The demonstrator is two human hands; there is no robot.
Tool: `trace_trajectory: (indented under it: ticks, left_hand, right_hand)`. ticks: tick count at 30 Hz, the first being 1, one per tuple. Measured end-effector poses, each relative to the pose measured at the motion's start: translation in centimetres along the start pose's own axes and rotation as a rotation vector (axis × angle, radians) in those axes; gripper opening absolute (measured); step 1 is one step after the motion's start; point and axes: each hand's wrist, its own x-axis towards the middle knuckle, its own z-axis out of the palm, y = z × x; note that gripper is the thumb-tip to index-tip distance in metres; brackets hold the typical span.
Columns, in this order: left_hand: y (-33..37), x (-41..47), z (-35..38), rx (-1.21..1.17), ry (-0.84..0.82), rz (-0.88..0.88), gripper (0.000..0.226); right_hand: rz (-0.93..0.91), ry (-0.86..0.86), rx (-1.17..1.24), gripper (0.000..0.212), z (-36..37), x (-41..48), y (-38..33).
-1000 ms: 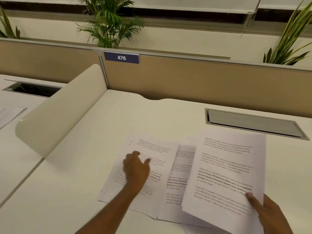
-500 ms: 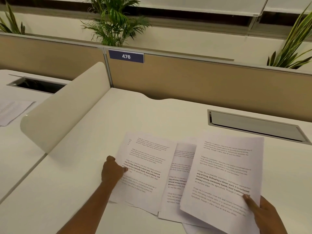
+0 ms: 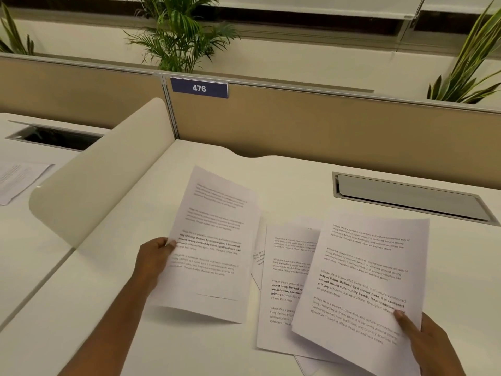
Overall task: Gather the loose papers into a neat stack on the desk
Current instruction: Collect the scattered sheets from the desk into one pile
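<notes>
One printed sheet (image 3: 214, 248) is pinched at its left edge by the left hand (image 3: 154, 257) and held lifted off the bench (image 3: 189, 346). A second sheet (image 3: 360, 289) is pinched at its lower right corner by the right hand (image 3: 428, 346). Remaining loose papers (image 3: 284, 289) lie overlapped on the bench between them.

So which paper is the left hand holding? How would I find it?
Start at the blue number sign reading 476 on the tan divider wall, then look straight down to the white desk. The white printed sheet there is pinched at its edge by the left hand. Unlike the overlapping sheets to its right, it is lifted and stands alone.
</notes>
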Motion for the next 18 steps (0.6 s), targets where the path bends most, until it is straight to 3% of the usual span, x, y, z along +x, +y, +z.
trace_trajectory:
  ticks: [5,10,13,18]
  left_hand:
    - [0.5,-0.1,-1.6,-0.23,-0.008,-0.084,0.008]
    - [1.7,-1.8,-1.3,-0.471,-0.21,-0.133,0.013]
    - [2.3,-4.3,1.1,-0.456,-0.282,-0.134,0.02]
    - [1.9,-8.3,4.7,-0.333,-0.255,-0.066,0.013]
  right_hand:
    - [-0.005,-0.008,0.018,0.03,0.3,0.2,0.0]
    - [-0.01,-0.068,0.066,0.032,2.0,-0.3,-0.1]
    - [-0.033,-0.186,0.106,0.034,4.1,-1.1,-0.4]
    - [-0.042,-0.386,0.182,0.03,7.5,-3.2,-1.6]
